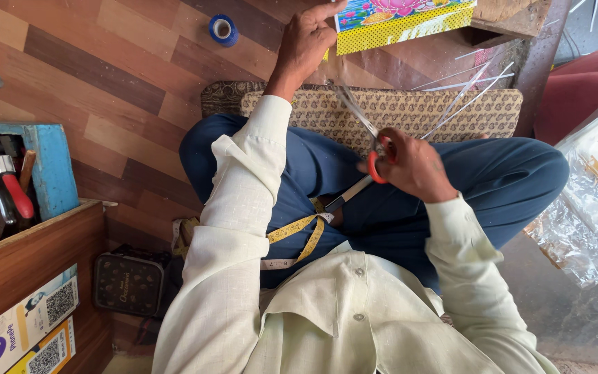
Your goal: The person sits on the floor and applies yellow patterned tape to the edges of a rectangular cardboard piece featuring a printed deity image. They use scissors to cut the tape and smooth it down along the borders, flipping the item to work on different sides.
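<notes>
Person sits cross-legged on a patterned cushion (410,111) on the wood-look floor (105,83). Left hand (306,41) reaches to the cushion's far edge, fingers pressed on a colourful printed sheet (403,17), probably pinning it flat. Right hand (417,166), above the lap, is closed around red-handled scissors (375,166), blades lying toward the body. Thin pale strips (451,97) fan out by it. Yellow tape measure (299,228) drapes in the lap.

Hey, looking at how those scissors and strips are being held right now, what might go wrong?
The right hand holds the red-handled scissors with the blades pointing back at the lap, so a slip might jab the leg. The thin white strips fan loosely and may slide off. The left hand stretches to the colourful picture, away from the scissors.
</notes>
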